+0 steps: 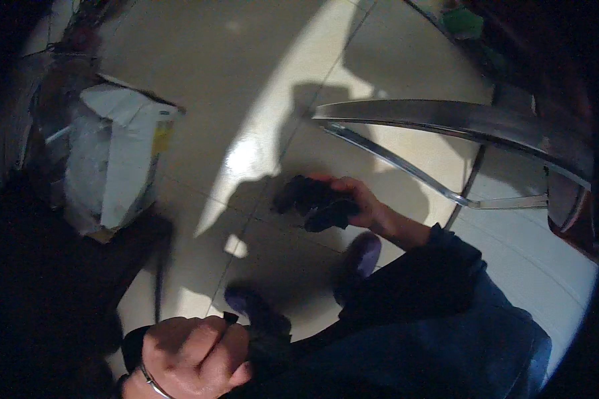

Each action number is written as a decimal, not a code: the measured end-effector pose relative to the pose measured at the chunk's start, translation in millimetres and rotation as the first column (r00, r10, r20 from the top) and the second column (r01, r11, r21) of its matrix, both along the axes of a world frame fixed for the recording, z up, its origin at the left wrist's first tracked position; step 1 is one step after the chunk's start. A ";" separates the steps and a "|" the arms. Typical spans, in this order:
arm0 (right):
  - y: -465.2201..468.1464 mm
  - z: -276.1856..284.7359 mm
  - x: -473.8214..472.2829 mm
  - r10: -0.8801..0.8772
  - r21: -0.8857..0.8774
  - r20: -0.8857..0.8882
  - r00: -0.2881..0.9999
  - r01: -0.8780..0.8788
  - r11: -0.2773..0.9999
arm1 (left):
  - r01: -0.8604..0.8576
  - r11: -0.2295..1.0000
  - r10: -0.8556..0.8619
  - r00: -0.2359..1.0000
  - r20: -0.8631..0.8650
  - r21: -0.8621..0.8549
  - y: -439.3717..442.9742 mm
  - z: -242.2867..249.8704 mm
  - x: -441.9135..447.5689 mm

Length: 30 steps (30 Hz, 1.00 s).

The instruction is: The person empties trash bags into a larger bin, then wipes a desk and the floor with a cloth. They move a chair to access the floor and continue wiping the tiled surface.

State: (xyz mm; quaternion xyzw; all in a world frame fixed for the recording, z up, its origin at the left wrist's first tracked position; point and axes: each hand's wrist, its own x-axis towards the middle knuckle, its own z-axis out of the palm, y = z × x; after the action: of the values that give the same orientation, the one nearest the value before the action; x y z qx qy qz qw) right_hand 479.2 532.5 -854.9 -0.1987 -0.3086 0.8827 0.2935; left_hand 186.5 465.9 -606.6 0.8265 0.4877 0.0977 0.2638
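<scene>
Out over the floor, my right hand (362, 199) grips a dark, crumpled-looking bundle (319, 204); whether it is cloth or something else cannot be told. At the lower left is my left hand (194, 354), with a metal bangle at the wrist. Its fingers are curled round a black item (230, 317), of which a small end sticks out between the knuckles. More black shows beside that hand, and its shape is unclear. The two hands are well apart.
A metal-edged round table or stool top (409, 112) on metal legs stands at the right. To the left is a white carton or bag (130, 164) with a yellow patch, beside dark furniture. Purple shoes (367, 254) are on the tiled floor (189, 65).
</scene>
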 end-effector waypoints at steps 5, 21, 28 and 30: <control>-9.7 20.6 55.1 0.059 -0.020 0.277 0.959 -0.056 0.998 | 0.088 0.989 -0.073 0.990 0.119 -0.119 10.3 -3.5 16.7; 127.5 -114.5 125.5 -0.724 0.513 0.690 -0.003 -0.703 0.492 | 0.154 0.953 -0.109 0.978 0.178 -0.262 5.5 -10.9 15.9; 200.6 -67.6 27.1 -0.631 0.683 0.731 0.262 -0.298 0.667 | 0.100 0.965 -0.006 0.931 0.365 -0.241 -1.1 -5.3 20.1; 207.0 -66.0 22.7 -0.661 0.693 0.716 0.224 -0.348 0.632 | 0.100 0.966 -0.007 0.933 0.360 -0.240 -3.8 -5.7 23.2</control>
State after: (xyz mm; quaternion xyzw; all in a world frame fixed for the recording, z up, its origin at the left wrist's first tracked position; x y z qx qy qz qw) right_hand 502.0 739.4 -920.9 -0.5871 -0.7254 0.3035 0.1923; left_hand 209.7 462.1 -612.3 0.7673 0.4175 0.1752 0.4542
